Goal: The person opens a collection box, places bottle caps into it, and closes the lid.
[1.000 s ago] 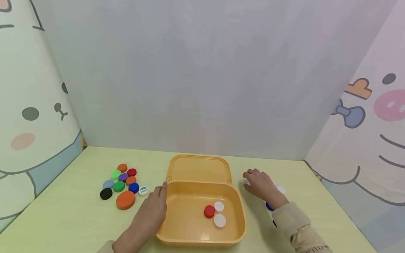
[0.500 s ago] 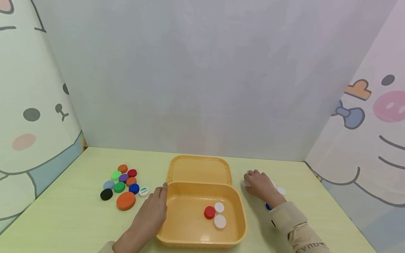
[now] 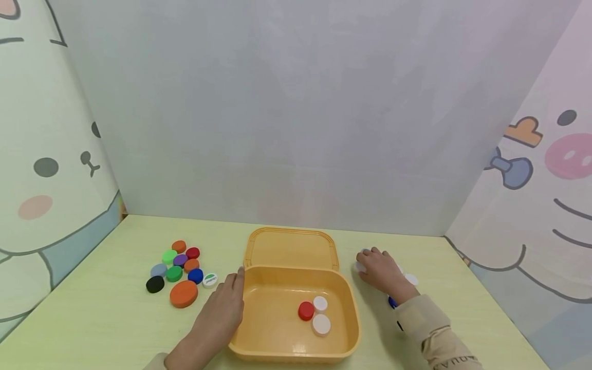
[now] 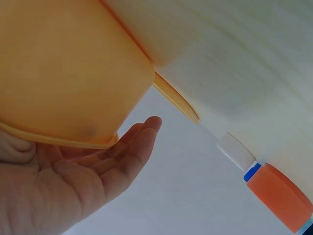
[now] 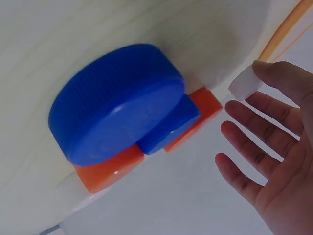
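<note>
My left hand (image 3: pixel 219 308) rests along the left wall of a yellow-orange plastic box (image 3: pixel 296 355). Its fingers lie fairly straight against the rim, as the left wrist view also shows. Inside the box are a red bottle cap (image 3: pixel 306 310) and two white bottle caps (image 3: pixel 321 325). To the right of the box, my right hand (image 3: pixel 381 271) reaches down to the table. Thumb and index finger pinch a white bottle cap (image 5: pixel 244 84) in the right wrist view, while the other fingers are spread. That hand and its sleeve partly cover more caps.
Several coloured caps lie left of the box, including a large orange cap (image 3: pixel 184 293) and a black cap (image 3: pixel 155 284). The box's lid (image 3: pixel 291 248) lies behind it. Near the right hand are a large blue cap (image 5: pixel 117 105) and an orange cap (image 5: pixel 110 171).
Both hands stay almost in place. The right hand has shifted very slightly, and a bit more of a white cap shows beyond its fingertips. The caps in the box have not moved.
</note>
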A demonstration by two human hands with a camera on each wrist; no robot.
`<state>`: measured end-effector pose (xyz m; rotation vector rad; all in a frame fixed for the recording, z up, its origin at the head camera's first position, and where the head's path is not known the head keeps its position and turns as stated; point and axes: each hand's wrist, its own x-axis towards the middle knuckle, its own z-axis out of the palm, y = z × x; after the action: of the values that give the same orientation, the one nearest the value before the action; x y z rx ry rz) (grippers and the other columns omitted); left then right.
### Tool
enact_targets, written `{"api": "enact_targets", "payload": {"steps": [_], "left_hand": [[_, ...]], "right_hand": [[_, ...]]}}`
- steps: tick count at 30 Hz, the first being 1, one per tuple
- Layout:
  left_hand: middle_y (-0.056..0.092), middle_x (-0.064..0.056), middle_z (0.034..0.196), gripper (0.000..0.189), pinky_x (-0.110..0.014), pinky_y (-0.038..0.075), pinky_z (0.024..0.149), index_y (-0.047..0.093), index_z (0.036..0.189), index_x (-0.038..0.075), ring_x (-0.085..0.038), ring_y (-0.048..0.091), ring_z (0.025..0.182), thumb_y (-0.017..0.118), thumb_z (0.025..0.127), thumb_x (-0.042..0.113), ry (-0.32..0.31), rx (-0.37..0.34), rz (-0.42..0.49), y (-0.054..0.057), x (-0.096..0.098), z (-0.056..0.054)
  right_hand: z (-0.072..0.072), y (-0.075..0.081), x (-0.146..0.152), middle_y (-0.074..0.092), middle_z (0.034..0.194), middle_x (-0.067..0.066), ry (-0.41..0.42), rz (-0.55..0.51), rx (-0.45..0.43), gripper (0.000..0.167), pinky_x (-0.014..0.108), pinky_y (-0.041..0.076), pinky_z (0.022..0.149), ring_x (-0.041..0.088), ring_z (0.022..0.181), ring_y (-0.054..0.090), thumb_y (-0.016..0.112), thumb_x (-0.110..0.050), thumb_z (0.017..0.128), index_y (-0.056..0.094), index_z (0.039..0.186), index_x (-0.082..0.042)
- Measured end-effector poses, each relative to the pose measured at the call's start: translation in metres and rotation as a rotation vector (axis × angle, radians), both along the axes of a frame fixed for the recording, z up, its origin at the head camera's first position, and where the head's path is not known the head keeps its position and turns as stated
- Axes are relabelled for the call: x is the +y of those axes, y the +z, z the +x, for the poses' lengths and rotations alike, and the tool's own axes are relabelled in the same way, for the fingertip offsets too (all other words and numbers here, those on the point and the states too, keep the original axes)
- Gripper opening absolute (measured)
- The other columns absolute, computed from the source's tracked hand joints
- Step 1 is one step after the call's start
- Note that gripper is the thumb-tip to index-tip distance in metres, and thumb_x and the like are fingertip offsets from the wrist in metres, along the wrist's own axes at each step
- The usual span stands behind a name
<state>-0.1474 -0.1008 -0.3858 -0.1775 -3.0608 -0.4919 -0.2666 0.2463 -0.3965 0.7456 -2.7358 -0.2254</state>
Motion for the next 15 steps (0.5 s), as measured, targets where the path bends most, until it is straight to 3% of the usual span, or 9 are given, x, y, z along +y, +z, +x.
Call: {"api": "enact_targets", "payload": {"steps": [15], "left_hand": [[0.045,-0.019,0.13,0.061,-0.045,0.048,0.089,0.028,0.14,-0.001,-0.03,0.054,0.106,0.057,0.088,0.011,0.005,0.004,-0.004,0.0,0.0,-0.001]], "right_hand": [[0.024,0.029,-0.019,0.062,0.089,0.001,0.063,-0.026,0.1,0.03,0.033,0.044,0.062,0.019,0.078,0.052,0.076,-0.025,0.071,0.062,0.094,-0.012]]}}
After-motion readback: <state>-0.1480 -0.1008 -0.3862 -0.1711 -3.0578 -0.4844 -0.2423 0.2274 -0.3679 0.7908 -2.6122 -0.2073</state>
